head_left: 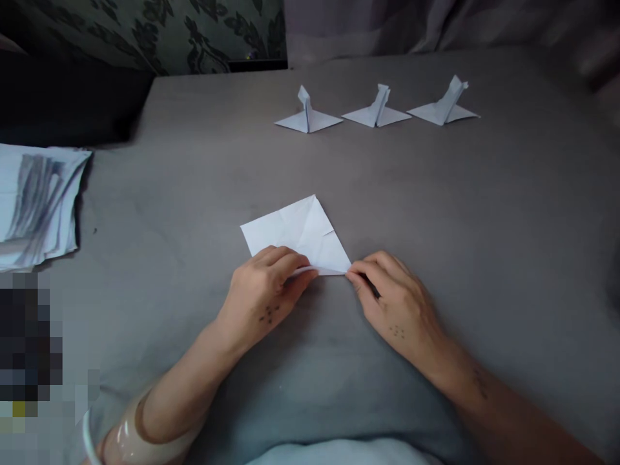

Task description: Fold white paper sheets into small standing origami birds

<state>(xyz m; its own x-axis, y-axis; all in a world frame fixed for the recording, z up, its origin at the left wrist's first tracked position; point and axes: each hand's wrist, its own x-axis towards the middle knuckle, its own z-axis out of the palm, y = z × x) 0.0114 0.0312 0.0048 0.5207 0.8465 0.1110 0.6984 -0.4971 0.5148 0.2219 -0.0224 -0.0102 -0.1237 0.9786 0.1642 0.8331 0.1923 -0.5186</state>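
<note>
A creased white sheet of paper [305, 226] lies in front of me, its near edge folded over. My left hand [271, 278] pinches that folded edge between thumb and fingers and covers the sheet's near left part. At the sheet's right corner, the thumb and index finger of my right hand [392, 290] are closed on the paper. A small slit or fold line shows near the right edge of the sheet.
Three folded paper figures with flat wings, a left one [308, 119], a middle one [376, 115] and a right one [444, 110], stand in a row at the back. A stack of papers [43, 206] lies at the left, near a black item [68, 100]. Grey cloth [194, 174] covers the surface.
</note>
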